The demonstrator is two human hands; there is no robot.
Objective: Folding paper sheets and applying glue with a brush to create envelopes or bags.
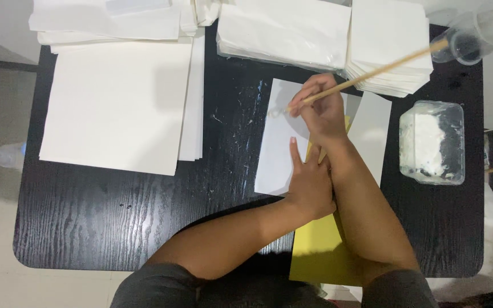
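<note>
Wooden stick held over white sheet on black surface; two hands at work.

Item: thin wooden stick (372, 73), grasped by the right hand (320, 111), fingers clenched round its lower part. Long axis diagonal: tip points down-left onto the white sheet (278, 154), free end rises up-right, crossing over a stack of white paper (392, 40) toward a clear plastic cup (477, 34). Left hand (309, 182) lies flat and released, palm down, fingers spread on the sheet, crossing under the right forearm. Sheet rests on the black wood-grain surface (115, 217), partly over a yellow sheet (320, 251) nearer the person. Right of it: clear plastic tub (432, 142) with white paste. Left: large stack of white sheets (115, 102). Far edge: further white stacks (283, 28).
</note>
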